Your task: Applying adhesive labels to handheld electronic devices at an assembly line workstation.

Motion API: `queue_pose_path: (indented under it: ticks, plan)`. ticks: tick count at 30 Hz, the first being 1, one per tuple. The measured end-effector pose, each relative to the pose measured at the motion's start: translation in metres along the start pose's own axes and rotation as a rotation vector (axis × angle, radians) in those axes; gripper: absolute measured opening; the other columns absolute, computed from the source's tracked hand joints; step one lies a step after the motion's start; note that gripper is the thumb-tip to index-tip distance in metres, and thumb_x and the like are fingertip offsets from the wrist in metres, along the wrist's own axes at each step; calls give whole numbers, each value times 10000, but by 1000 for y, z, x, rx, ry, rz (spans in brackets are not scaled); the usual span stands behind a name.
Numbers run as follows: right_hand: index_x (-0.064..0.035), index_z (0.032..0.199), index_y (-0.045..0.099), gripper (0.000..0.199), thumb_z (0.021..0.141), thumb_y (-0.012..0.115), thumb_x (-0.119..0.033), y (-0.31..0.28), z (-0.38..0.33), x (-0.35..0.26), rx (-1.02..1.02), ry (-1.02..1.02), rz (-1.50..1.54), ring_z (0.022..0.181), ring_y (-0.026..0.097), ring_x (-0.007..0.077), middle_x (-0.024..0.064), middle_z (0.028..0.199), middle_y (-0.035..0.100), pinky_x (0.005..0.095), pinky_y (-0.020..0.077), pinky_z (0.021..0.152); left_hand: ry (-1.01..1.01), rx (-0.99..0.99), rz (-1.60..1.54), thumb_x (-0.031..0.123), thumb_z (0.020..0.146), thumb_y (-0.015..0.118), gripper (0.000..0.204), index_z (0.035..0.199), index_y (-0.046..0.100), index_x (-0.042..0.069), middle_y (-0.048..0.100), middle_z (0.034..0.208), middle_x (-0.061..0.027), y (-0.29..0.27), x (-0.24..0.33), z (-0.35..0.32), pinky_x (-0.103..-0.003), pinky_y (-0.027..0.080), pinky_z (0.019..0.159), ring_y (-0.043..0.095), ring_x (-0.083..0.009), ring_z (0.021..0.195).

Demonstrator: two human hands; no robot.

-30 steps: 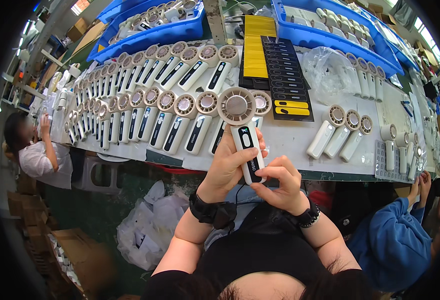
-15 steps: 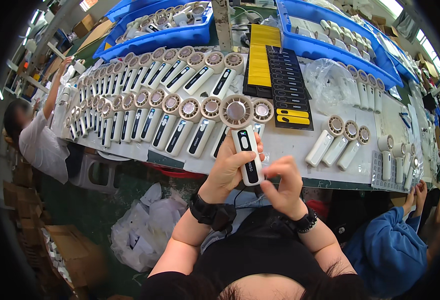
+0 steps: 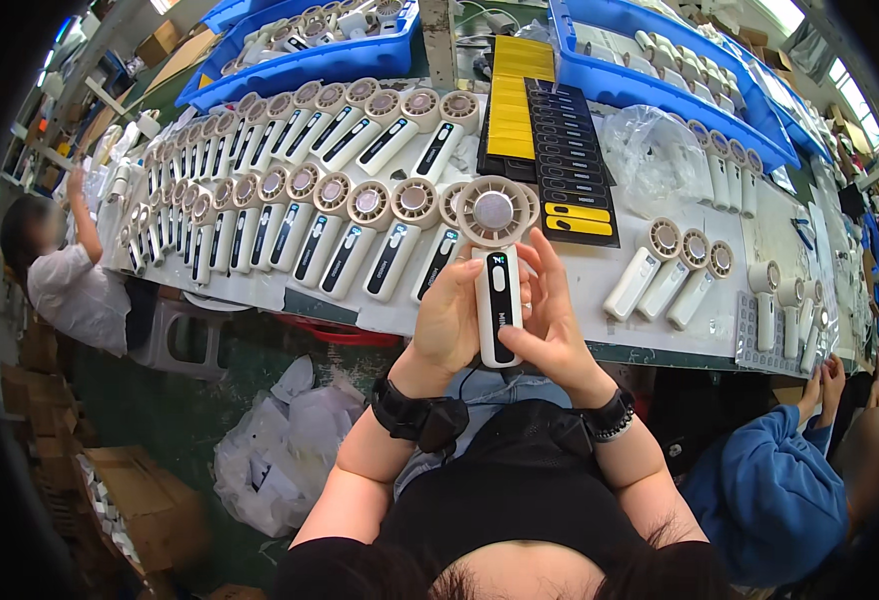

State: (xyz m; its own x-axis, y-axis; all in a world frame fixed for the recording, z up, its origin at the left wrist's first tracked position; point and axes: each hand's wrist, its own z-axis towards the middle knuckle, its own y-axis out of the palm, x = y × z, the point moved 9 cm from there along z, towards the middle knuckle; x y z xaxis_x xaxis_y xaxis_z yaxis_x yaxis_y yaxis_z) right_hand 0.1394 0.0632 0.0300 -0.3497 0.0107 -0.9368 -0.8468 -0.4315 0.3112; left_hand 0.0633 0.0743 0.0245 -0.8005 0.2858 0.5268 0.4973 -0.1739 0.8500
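Observation:
A white handheld fan (image 3: pixel 493 345) with a round beige head and a black front panel stands upright before me, above the table's near edge. Around its left side my left hand (image 3: pixel 446 318) is closed, the thumb near the panel's top. My right hand (image 3: pixel 557 335) grips the handle from the other side. Its thumb presses on the lower part of the panel, and its fingers point up along the right edge, partly behind the fan. Just beyond the held fan, another fan (image 3: pixel 442 262) lies at the end of the nearer row, partly covered.
Two long rows of fans (image 3: pixel 380 262) fill the table's left half. Black label sheets (image 3: pixel 572 150) with yellow backing lie centrally, blue bins (image 3: pixel 300 80) behind. Three fans (image 3: pixel 655 268) lie to the right, near a plastic bag (image 3: pixel 650 160). Co-workers sit at far left and right.
My right hand has come in from beside the fan's lower end and now holds its handle, thumb on the panel. My left thumb has shifted from the panel's middle to the upper left edge.

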Motion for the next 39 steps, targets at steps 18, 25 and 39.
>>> queue_pose_path:
  ticks: [18,25,39]
  plan:
    - [-150,1482,-17,983,740,608,7,20,7,5,-49,34,27,1275,295,184,101,1460,183,315,273,1038,31,83,6,223,859,448,376,1182,389,40,561,936,-125,-17,7,-5,-367,495,791,580,-209,833]
    - [-152,1481,-29,1027,711,631,17,31,-11,1,-145,-6,70,1303,281,204,100,1465,176,344,280,1048,75,190,68,228,813,469,386,1076,489,-55,574,906,-137,-22,17,-8,-363,500,779,586,-234,828]
    - [-130,1473,86,905,754,631,-71,13,-27,3,-16,80,287,1162,420,188,92,1410,270,336,368,982,-15,-13,157,121,843,508,332,1137,446,-19,565,907,-131,8,7,-21,-289,520,710,587,-180,789]
